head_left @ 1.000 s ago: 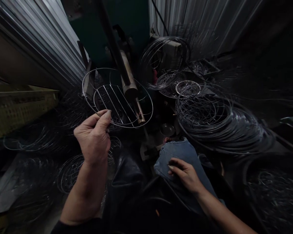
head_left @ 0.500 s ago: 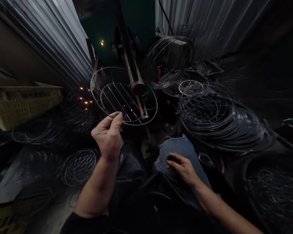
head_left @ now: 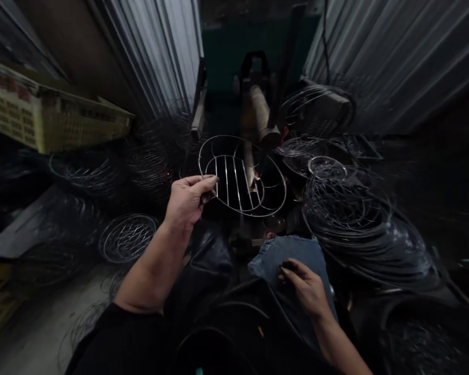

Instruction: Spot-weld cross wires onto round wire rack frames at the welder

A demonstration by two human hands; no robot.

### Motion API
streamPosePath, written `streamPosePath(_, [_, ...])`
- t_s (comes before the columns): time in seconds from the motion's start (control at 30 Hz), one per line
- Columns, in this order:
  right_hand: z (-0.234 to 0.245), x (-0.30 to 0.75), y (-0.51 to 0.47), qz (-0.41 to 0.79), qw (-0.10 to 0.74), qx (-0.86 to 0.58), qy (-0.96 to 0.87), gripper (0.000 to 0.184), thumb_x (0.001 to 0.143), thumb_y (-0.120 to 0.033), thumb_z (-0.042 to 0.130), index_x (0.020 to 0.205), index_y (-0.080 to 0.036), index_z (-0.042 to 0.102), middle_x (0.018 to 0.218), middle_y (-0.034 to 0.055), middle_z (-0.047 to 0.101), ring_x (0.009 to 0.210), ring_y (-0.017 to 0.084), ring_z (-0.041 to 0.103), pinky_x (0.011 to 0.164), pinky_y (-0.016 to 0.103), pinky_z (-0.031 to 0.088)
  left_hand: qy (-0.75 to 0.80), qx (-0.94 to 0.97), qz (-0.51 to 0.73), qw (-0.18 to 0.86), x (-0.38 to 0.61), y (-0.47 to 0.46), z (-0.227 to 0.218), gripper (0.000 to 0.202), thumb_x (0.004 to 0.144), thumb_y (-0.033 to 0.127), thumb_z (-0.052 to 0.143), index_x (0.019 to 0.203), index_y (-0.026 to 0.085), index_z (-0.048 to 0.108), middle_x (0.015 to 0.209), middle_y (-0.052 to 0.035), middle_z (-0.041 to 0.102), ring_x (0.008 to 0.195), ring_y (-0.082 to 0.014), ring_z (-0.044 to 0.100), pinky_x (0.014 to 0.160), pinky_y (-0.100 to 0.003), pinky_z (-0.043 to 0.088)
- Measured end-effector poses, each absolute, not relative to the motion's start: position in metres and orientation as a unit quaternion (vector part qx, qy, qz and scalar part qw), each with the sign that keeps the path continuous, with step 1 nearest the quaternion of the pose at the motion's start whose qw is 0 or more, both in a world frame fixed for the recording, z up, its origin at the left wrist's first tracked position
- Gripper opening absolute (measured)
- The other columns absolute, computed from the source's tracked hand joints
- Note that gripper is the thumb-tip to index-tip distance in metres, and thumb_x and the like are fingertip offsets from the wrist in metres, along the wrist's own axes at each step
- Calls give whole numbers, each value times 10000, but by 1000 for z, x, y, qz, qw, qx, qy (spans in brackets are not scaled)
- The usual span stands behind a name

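Note:
My left hand pinches the near left rim of a round wire rack, which has a large outer ring, a smaller inner ring and several parallel bars. The rack sits around the lower metal rod of a machine, below its thick upper cylinder. A small glow shows at the lower rod's tip. Over a piece of blue denim on my leg, my right hand is closed, thumb against the fingers. Anything in that pinch is too small to make out.
Stacked wire rings are heaped at the right, with a small round dish of short wire pieces behind them. Wire racks lie at the left, below a yellow crate. Corrugated sheets flank the machine.
The flying sparks have faded, leaving a small glow at the rod. My left hand has turned the rack, its bars now running nearly straight away from me. The view has shifted left.

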State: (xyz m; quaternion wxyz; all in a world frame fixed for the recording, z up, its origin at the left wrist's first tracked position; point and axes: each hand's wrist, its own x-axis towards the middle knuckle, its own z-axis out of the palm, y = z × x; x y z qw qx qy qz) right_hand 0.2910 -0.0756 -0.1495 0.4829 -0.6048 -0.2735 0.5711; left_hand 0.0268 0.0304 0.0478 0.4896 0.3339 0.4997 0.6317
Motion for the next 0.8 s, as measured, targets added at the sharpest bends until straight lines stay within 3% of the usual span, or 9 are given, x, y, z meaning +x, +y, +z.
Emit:
streamPosePath(0.3, [-161, 294, -80, 554, 474, -624, -281, 540, 436, -385, 909, 882, -160, 702, 733, 0, 702, 565, 114, 644, 553, 194, 528, 474, 342, 577, 570, -26, 14, 49, 179, 575, 169, 780, 685, 47, 710, 503, -1, 540, 388, -13, 391, 359, -135, 231])
streamPosePath(0.6, [-155, 292, -82, 499, 393, -687, -353, 584, 496, -441, 874, 962, -137, 696, 708, 23, 707, 614, 110, 632, 603, 172, 530, 576, 333, 501, 553, -36, -6, -10, 81, 678, 141, 715, 725, 77, 731, 500, -12, 586, 361, -21, 387, 351, -155, 217])
streamPosePath(0.8, [-156, 282, -74, 484, 356, -701, -384, 599, 505, -489, 837, 962, -134, 683, 748, 33, 710, 627, 142, 645, 614, 218, 549, 537, 393, 500, 554, -33, -13, 0, 153, 701, 223, 726, 791, 104, 758, 580, -22, 632, 498, -70, 518, 483, -187, 397])
